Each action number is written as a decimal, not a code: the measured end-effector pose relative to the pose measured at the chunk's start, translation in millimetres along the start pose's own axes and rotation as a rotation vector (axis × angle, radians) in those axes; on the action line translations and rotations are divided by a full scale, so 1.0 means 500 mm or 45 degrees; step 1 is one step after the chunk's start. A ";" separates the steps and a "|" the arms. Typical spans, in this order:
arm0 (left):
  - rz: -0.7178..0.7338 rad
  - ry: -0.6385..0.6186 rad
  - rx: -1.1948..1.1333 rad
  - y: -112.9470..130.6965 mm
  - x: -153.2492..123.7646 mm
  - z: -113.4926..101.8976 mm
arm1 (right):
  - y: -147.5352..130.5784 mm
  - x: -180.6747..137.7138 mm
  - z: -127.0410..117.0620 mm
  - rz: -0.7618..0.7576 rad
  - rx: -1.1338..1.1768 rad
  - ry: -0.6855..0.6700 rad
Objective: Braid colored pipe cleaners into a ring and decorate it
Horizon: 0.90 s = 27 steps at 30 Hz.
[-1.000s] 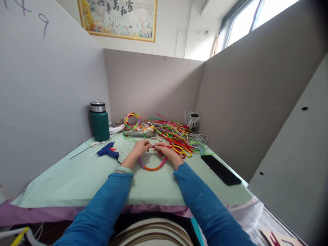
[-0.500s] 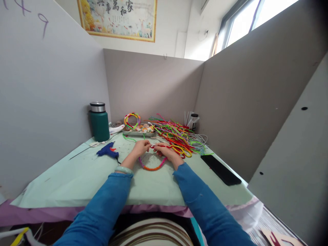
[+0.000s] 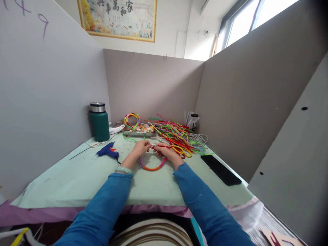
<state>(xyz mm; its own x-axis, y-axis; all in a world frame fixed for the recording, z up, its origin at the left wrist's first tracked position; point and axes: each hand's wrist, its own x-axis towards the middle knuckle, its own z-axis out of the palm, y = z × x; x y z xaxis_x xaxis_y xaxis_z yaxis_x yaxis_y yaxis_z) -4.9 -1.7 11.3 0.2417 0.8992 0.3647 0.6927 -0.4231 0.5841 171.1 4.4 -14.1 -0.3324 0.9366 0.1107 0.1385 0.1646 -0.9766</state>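
Over the middle of the table, my left hand (image 3: 142, 147) and my right hand (image 3: 165, 150) are closed, their fingertips almost meeting. Between them runs a short stretch of red pipe cleaner (image 3: 153, 147), pinched from both sides; the exact grip is too small to see well. A fuzzy hoop (image 3: 152, 169), purple, orange and pink, curves below the hands toward me, its far part hidden by them. Yellow pipe cleaner loops (image 3: 188, 154) lie just right of my right hand.
A blue glue gun (image 3: 108, 150) and a green bottle (image 3: 99, 123) stand left. Behind the hands is a metal tray (image 3: 139, 134) with small pieces and a finished-looking colourful hoop (image 3: 125, 120). A pipe cleaner heap (image 3: 176, 135) and a black phone-like slab (image 3: 220, 169) are right. Partitions enclose the table.
Both hands stay in nearly the same place, fingers still closed at the red pipe cleaner. Nothing else has visibly moved.
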 end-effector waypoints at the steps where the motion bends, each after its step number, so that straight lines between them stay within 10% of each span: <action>1: 0.000 0.004 0.004 -0.001 0.001 0.000 | 0.000 0.000 0.000 0.001 0.003 0.000; 27: -0.091 0.092 -0.004 0.004 0.000 -0.001 | 0.000 -0.004 0.003 -0.079 0.038 0.032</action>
<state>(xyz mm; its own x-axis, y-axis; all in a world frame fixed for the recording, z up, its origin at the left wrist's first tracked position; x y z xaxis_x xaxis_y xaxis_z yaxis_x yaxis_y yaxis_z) -3.7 -2.6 12.8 0.1420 0.9170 0.3728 0.7042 -0.3583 0.6130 170.2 2.0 -14.7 -0.3160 0.9324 0.1757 0.0903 0.2139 -0.9727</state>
